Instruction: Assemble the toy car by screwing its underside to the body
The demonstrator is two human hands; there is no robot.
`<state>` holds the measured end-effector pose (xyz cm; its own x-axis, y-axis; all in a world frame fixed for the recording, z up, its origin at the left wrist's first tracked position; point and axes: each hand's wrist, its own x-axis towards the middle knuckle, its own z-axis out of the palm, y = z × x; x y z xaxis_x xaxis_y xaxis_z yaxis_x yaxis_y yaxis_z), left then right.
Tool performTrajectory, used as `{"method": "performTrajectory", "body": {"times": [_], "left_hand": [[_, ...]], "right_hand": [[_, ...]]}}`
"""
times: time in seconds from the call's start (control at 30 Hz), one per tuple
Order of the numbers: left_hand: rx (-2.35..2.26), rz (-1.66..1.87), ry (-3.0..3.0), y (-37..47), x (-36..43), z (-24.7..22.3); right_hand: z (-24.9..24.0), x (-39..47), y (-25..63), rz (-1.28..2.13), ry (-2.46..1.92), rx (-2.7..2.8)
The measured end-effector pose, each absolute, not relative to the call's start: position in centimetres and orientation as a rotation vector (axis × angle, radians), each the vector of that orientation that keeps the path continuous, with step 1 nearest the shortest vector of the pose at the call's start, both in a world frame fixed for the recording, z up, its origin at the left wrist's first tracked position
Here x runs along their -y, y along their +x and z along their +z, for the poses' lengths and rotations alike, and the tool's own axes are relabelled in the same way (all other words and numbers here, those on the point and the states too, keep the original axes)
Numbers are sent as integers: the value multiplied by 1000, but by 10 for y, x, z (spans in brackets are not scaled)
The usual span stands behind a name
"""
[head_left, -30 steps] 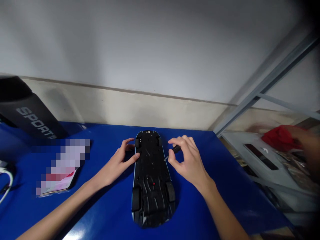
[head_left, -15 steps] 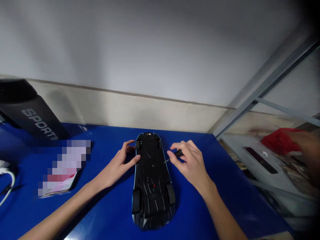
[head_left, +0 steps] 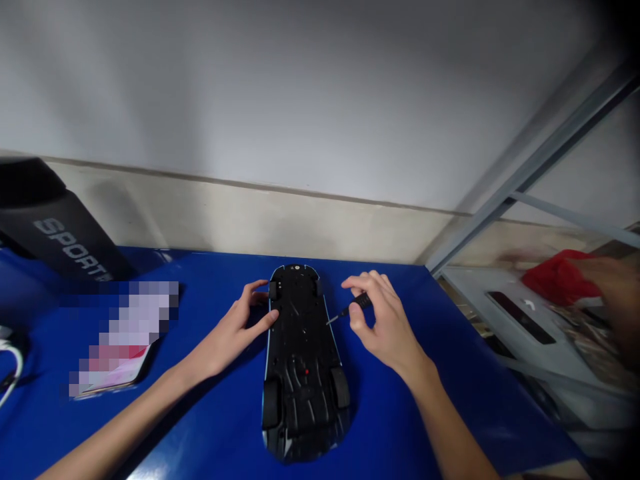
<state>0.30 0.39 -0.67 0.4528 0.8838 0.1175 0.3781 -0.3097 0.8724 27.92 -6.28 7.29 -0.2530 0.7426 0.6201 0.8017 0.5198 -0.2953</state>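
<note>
A toy car (head_left: 305,347) lies upside down, its black underside and wheels facing up and thin blue body edges showing at the sides. Against its left side rests my left hand (head_left: 245,327), thumb on the underside and fingers bent around the edge near the far wheel. My right hand (head_left: 383,320) holds a small black screwdriver (head_left: 353,308) by its handle, thumb below and index finger lifted off. The thin metal shaft slants down left, its tip at the car's right edge. Whether the tip sits in a screw hole, I cannot tell.
The car is on a blue table (head_left: 215,413) against a wall. To the left are a black SPORT bottle (head_left: 75,233), a partly pixelated phone (head_left: 120,373) and a white cable (head_left: 17,367). Beyond a metal frame (head_left: 480,227) at right, another person's hand (head_left: 613,277) touches red cloth (head_left: 560,275).
My right index finger has opened away from the screwdriver handle and the thumb has shifted back along it, baring more of the tool. My left hand keeps its place on the car.
</note>
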Motion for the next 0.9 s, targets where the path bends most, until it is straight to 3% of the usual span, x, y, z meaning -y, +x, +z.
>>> {"method": "performTrajectory", "body": {"times": [0.9], "left_hand": [[-1091, 744, 1872, 4, -1, -3]], "right_hand": [[71, 66, 273, -108, -1344, 1958]]}}
